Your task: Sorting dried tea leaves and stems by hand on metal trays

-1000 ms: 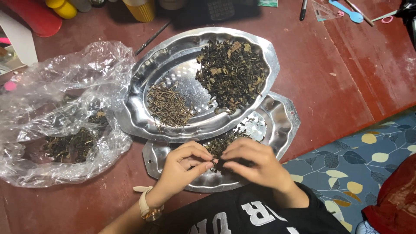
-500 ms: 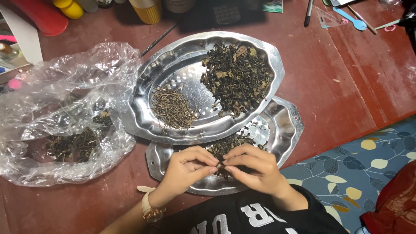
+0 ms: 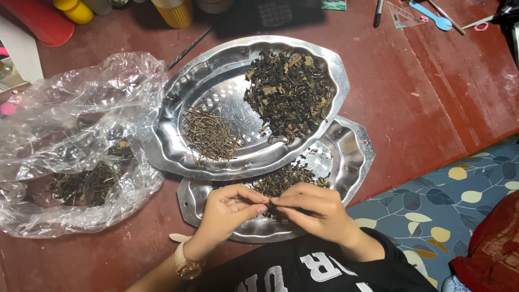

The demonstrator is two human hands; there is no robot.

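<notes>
Both hands meet low over the near tray (image 3: 354,157), fingertips pinched together on a small dark bit of dried leaf that is too tiny to make out clearly. The left hand (image 3: 230,208), with a pale watch (image 3: 184,262) on its wrist, has thumb and forefinger closed on the bit from one side, and the right hand (image 3: 313,208) has its fingers closed on it from the other, so the two sets of fingertips touch. Just beyond the fingers lies a loose heap of dried leaves (image 3: 284,178) on that same tray. Farther beyond, a larger steel tray (image 3: 178,124) overlaps the near one; it carries a pile of dark leaves (image 3: 289,92) away to the right of the fingers and a smaller pile of thin stems (image 3: 208,132) to their left. Well off to the left of the fingers a crumpled clear plastic bag (image 3: 59,108) sits on the red counter (image 3: 427,92) with more dried leaves showing inside.
</notes>
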